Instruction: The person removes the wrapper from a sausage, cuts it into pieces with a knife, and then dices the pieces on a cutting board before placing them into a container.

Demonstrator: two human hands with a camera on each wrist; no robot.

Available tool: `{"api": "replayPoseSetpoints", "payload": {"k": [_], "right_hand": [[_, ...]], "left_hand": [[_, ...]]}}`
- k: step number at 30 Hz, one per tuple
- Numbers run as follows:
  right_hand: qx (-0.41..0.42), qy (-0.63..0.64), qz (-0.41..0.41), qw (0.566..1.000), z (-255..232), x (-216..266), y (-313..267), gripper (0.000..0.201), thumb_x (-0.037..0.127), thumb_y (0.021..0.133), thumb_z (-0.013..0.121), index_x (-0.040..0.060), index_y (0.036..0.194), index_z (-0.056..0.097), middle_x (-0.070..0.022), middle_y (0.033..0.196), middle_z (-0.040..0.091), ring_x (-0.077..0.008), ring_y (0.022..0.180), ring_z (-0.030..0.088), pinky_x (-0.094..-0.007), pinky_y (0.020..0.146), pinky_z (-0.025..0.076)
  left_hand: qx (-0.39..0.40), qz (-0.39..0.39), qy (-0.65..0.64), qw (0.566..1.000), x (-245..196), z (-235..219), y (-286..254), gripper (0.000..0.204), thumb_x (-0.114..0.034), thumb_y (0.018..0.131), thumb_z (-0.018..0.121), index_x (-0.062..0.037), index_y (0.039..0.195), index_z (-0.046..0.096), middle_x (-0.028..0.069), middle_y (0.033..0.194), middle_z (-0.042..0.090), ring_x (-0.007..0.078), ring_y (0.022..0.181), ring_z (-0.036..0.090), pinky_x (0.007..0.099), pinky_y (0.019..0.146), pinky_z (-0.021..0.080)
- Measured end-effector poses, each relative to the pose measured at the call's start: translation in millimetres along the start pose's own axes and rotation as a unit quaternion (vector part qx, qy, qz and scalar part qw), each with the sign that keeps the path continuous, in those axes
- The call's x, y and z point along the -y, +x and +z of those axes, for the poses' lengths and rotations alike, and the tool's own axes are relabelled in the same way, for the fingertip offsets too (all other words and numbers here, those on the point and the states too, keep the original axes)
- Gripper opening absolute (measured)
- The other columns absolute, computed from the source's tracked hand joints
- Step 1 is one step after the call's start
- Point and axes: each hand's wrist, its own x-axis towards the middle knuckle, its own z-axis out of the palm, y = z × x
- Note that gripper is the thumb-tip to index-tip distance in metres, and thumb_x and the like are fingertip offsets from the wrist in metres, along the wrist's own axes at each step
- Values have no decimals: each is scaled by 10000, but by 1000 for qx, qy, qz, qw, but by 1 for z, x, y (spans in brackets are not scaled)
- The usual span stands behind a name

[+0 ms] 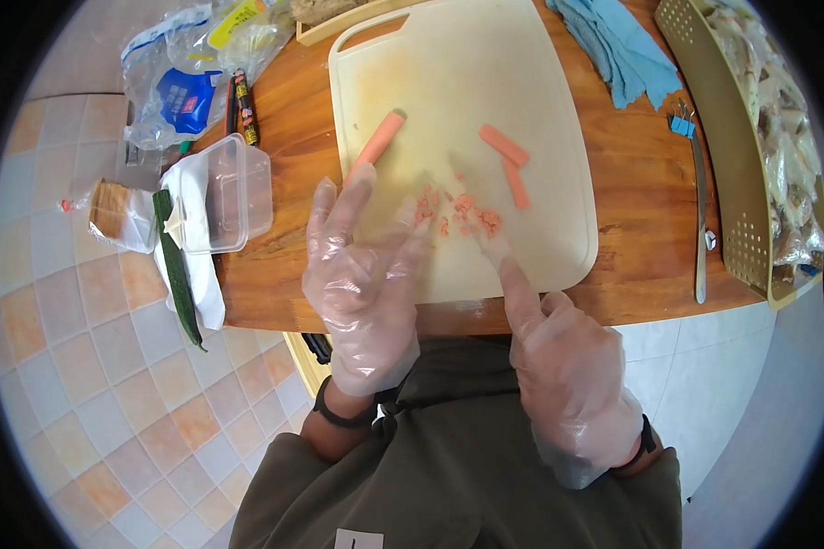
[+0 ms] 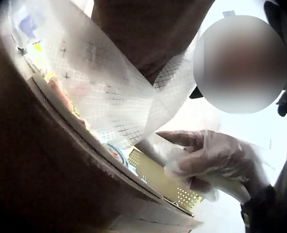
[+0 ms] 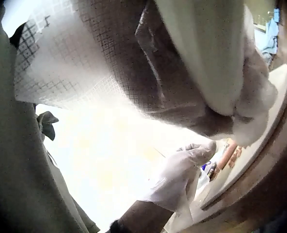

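Note:
On the cream cutting board (image 1: 449, 82) lies a salmon-pink, sausage-like stick (image 1: 380, 137). My gloved left hand (image 1: 362, 265) rests over its lower end, fingers fairly straight, with the thumb beside a heap of chopped pink bits (image 1: 426, 203). More bits (image 1: 487, 220) lie at the fingertips of my gloved right hand (image 1: 563, 366). That hand grips a pale knife handle (image 3: 211, 58), its index finger stretched forward along the knife; the blade barely shows against the board. Two shorter pink pieces (image 1: 505, 144) touch each other farther right on the board.
Left of the board are a clear plastic tub (image 1: 238, 192), a cucumber (image 1: 178, 274) on white paper, and plastic packaging (image 1: 188, 96). A blue cloth (image 1: 618, 46), a long metal tool with a blue clip (image 1: 700, 220) and a perforated basket (image 1: 746, 183) of wrapped items stand right.

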Motion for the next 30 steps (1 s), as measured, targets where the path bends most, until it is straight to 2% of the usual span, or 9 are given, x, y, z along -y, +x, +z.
{"api": "replayPoseSetpoints", "payload": {"k": [5, 8, 10, 12, 15, 18, 24, 26, 30], "right_hand": [[-88, -192, -69, 975, -9, -10, -7, 764, 1, 720, 668, 83, 1472, 561, -71, 828, 519, -237, 701, 571, -380, 593, 477], [-82, -300, -105, 945, -17, -16, -3, 506, 118, 786, 689, 117, 1289, 643, 22, 752, 445, -123, 640, 484, -297, 549, 364], [-97, -310, -107, 940, -17, -17, -1, 486, 119, 784, 691, 121, 1268, 649, 18, 747, 441, -125, 641, 484, -304, 554, 363], [-113, -318, -111, 935, -15, -18, 0, 466, 119, 782, 692, 125, 1246, 656, 15, 741, 436, -128, 643, 484, -311, 560, 362], [-140, -318, -122, 930, -14, -18, 1, 386, 113, 791, 698, 144, 1175, 674, 12, 734, 424, -127, 642, 477, -312, 559, 352], [-107, -307, -77, 943, -15, -15, 0, 570, 42, 806, 657, 131, 1369, 641, -46, 855, 480, -217, 743, 521, -360, 606, 430], [-112, -304, -72, 943, -17, -20, 3, 546, 46, 824, 668, 156, 1358, 653, -49, 847, 473, -227, 734, 525, -371, 591, 425], [-162, -335, -87, 924, -20, -24, 7, 332, 79, 846, 711, 170, 1166, 706, 7, 736, 419, -156, 652, 479, -325, 549, 365], [-186, -326, -75, 924, -16, -28, 7, 327, 81, 855, 712, 171, 1169, 704, 2, 748, 434, -164, 657, 499, -327, 550, 380]], "left_hand": [[21, 4, 32, 999, -2, -8, 7, 266, 6, 875, 737, -13, 1134, 794, 176, 1484, 632, 368, 1494, 446, 507, 1246, 297], [74, 64, 104, 990, -14, -10, 10, 360, -74, 807, 786, -36, 1165, 787, 171, 1435, 657, 377, 1428, 506, 529, 1224, 341], [107, 101, 154, 977, -24, -14, 14, 438, -125, 737, 827, -58, 1167, 782, 178, 1385, 680, 387, 1365, 564, 557, 1208, 370], [213, 122, 188, 951, -28, -18, 16, 484, -393, 895, 746, -98, 1278, 776, 193, 1544, 552, 429, 1524, 361, 530, 1249, 291], [228, 113, 214, 943, -29, -10, 14, 577, -545, 905, 676, -162, 1328, 762, 194, 1564, 506, 495, 1527, 299, 581, 1227, 285], [241, 108, 220, 939, -35, -6, 14, 563, -414, 735, 854, -255, 1268, 767, 169, 1532, 498, 606, 1397, 384, 691, 1136, 326], [253, 134, 279, 917, -27, -3, 12, 673, -453, 781, 826, -251, 1402, 665, 186, 1588, 395, 600, 1434, 313, 713, 1100, 320], [268, 117, 287, 912, -27, -3, 17, 666, -449, 788, 823, -247, 1401, 661, 186, 1589, 390, 597, 1437, 310, 712, 1102, 320], [279, 91, 291, 910, -26, -2, 20, 620, -433, 818, 804, -225, 1385, 662, 205, 1590, 389, 596, 1451, 294, 705, 1124, 301]]}}
